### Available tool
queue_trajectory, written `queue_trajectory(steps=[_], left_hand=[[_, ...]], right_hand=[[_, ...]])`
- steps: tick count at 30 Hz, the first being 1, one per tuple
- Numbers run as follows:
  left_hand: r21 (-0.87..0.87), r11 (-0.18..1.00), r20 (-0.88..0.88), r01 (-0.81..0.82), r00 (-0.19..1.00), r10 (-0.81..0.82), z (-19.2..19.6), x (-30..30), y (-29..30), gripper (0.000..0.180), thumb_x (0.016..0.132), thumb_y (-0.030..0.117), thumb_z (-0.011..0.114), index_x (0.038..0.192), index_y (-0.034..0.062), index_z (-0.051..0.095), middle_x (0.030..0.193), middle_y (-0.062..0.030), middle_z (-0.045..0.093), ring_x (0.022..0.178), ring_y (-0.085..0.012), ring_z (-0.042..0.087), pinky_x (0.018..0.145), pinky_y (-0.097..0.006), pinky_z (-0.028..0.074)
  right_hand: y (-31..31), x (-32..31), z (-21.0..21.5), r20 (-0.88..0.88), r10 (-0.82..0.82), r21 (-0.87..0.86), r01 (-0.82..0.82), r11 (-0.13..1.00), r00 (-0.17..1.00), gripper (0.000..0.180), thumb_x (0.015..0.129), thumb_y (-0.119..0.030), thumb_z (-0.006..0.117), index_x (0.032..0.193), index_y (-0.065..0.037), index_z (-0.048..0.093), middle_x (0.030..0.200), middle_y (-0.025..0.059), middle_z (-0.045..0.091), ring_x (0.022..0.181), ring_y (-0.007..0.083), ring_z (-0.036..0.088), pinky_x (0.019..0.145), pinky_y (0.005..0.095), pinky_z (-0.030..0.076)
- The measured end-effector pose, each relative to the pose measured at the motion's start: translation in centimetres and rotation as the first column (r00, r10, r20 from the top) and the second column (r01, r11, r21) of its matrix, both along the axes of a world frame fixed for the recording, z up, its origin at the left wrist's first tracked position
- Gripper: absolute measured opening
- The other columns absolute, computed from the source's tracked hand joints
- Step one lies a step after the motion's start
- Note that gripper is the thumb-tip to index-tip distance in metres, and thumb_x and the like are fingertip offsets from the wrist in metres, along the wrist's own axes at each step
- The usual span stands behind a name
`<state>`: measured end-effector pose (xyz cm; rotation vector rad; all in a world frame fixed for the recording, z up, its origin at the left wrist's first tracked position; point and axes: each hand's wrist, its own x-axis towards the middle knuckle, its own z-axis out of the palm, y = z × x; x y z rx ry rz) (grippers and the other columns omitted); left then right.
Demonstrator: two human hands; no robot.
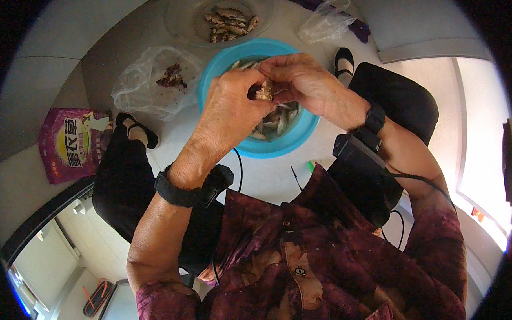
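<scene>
Over a light-blue basin (311, 130), my left hand (234, 101) and my right hand (304, 82) meet with their fingers pinched on one small fish (264, 91). Its tan, mottled side shows between the fingers; the rest of it is covered. Below the hands, several small silvery fish (280, 121) lie in the basin, apparently in water. Beyond it stands a clear bowl (178, 24) with several opened-looking brownish fish (229, 24) in it. Left of the basin, a clear plastic bag (135, 79) lies spread out with dark red scraps (172, 76) on it.
A purple printed pouch (69, 144) leans at the far left. Another crumpled clear bag (325, 21) lies at the back right by a dark purple cloth (360, 30). My black shoes (138, 132) flank the basin. Black cables (239, 169) hang near my lap.
</scene>
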<state>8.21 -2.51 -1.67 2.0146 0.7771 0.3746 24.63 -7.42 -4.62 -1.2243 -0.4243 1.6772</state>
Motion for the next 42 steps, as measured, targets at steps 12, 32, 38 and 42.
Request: queue_trajectory(steps=[12, 32, 38, 42], left_hand=[[-0.055, 0.998, -0.006, -0.015, 1.000, 0.015, 0.1, 0.0, 0.1, 0.022, 0.069, 0.007, 0.073, 0.085, -0.0033, 0.062, 0.072, -0.0079, 0.063, 0.068, -0.0092, 0.057, 0.060, -0.026, 0.048], [-0.399, 0.913, 0.015, -0.084, 0.995, 0.098, 0.3, 0.2, -0.3, 0.019, 0.063, 0.004, 0.072, 0.076, -0.0035, 0.059, 0.067, -0.0108, 0.061, 0.061, -0.0147, 0.059, 0.054, -0.029, 0.047], [-0.298, 0.949, 0.081, -0.102, 0.988, 0.131, -0.1, 0.3, 0.1, 0.019, 0.065, 0.005, 0.073, 0.075, -0.0044, 0.059, 0.065, -0.0094, 0.061, 0.057, -0.0121, 0.056, 0.053, -0.026, 0.046], [-0.306, 0.945, 0.184, -0.112, 0.967, 0.174, -0.4, 0.6, 0.0, 0.021, 0.066, 0.005, 0.074, 0.076, -0.0046, 0.059, 0.065, -0.0090, 0.061, 0.058, -0.0106, 0.055, 0.054, -0.025, 0.046]], right_hand=[[0.0, 0.1, 0.2, 0.007, 0.022, 0.008, -0.022, 1.000, 1.000, 0.020, 0.087, -0.011, 0.058, 0.096, 0.005, 0.063, 0.087, 0.0134, 0.066, 0.071, 0.0221, 0.066, 0.059, 0.0339, 0.057], [-0.1, -0.3, 1.0, 0.033, -0.044, 0.015, 0.044, 0.999, 0.998, 0.018, 0.084, -0.011, 0.061, 0.093, 0.004, 0.065, 0.085, 0.0114, 0.066, 0.066, 0.0196, 0.064, 0.059, 0.0314, 0.054], [-0.2, -1.0, 1.3, 0.001, -0.066, 0.017, 0.066, 0.998, 0.998, 0.022, 0.088, -0.020, 0.056, 0.090, 0.001, 0.063, 0.084, 0.0089, 0.063, 0.070, 0.0177, 0.062, 0.057, 0.0299, 0.052], [-0.1, -1.0, 0.4, 0.245, 0.018, 0.200, -0.068, 0.977, 0.969, 0.032, 0.092, -0.029, 0.048, 0.087, 0.001, 0.060, 0.082, 0.0081, 0.059, 0.071, 0.0164, 0.060, 0.059, 0.0305, 0.052]])
